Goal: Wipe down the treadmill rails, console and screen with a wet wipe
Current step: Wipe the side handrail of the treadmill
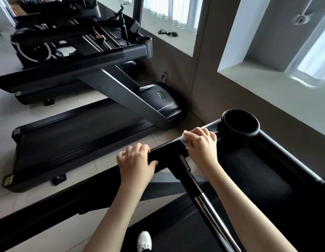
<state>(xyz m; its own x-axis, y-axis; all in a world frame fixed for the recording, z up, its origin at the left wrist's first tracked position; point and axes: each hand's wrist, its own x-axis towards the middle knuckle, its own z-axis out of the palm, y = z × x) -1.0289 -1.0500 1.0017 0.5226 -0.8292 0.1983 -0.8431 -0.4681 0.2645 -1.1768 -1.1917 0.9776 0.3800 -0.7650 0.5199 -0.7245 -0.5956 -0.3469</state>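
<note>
I stand on a black treadmill and look down at its left side rail (169, 151). My left hand (135, 162) grips the rail, fingers curled over its far edge and thumb on the near side. My right hand (201, 144) is further along the same rail and presses a white wet wipe (184, 140) against it, fingers curled over the wipe. Only an edge of the wipe shows under the fingers. A round black cup holder (240, 124) sits just beyond my right hand at the corner of the console tray (285, 151). A black and chrome handle bar (203, 193) runs down from the rail.
A second treadmill (81, 135) stands to the left across a strip of tiled floor (96, 168), its console (121, 39) at the upper left. A grey wall with white window sills (267, 82) lies ahead. My white shoe (144, 240) rests on the belt below.
</note>
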